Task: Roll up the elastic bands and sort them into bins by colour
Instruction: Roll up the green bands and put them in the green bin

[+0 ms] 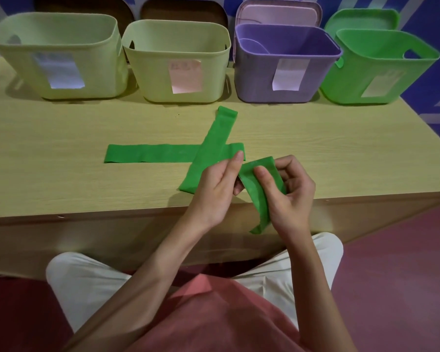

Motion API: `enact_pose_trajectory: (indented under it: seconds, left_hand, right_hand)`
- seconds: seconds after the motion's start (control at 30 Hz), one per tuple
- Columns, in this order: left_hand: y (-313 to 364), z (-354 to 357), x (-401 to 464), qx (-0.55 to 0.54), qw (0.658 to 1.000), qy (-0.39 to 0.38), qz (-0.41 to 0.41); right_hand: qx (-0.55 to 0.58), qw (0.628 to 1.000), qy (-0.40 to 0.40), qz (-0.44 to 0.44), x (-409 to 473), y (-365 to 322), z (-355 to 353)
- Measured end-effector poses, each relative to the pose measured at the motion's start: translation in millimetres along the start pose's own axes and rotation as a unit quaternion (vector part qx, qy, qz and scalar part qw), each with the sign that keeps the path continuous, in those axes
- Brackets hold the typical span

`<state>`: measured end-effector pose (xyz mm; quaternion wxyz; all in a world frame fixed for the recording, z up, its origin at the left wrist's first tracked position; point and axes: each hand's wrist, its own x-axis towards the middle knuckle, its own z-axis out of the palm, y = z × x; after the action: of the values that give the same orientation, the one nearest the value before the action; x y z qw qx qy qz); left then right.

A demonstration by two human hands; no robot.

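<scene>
Both my hands hold one green elastic band point(258, 191) above the table's front edge. My left hand point(217, 186) pinches its upper end, while my right hand point(287, 196) curls round it with the thumb pressed on top. The band's lower end hangs down past the table edge. Two more green bands lie on the wooden table point(61, 161): one flat band point(148, 154) runs left to right, and a diagonal band point(214, 146) lies across it. At the back right stands the green bin point(381, 64).
Along the back of the table stand two pale yellow-green bins point(59, 54) point(178, 59) and a purple bin point(285, 62), each with a paper label. Lids lean behind the bins. My knees are below the table's front edge.
</scene>
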<state>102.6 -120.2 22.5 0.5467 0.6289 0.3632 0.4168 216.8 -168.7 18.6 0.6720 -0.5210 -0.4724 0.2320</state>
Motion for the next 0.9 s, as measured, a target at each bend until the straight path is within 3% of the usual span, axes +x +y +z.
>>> enact_pose_trajectory:
  seconds: [0.2, 0.6, 0.9]
  left_hand:
    - [-1.7, 0.7, -8.4, 0.074, 0.995, -0.023, 0.064]
    - [1.5, 2.6, -7.7, -0.160, 0.983, -0.036, -0.087]
    - [8.4, 5.0, -7.3, -0.055, 0.993, -0.062, -0.077]
  right_hand:
    - [0.017, 1.000, 0.010, 0.010, -3.3, 1.8, -0.5]
    - [0.055, 0.996, -0.050, 0.044, -9.4, -6.7, -0.1]
    - [0.023, 0.998, -0.017, 0.053, -7.6, -9.5, -4.7]
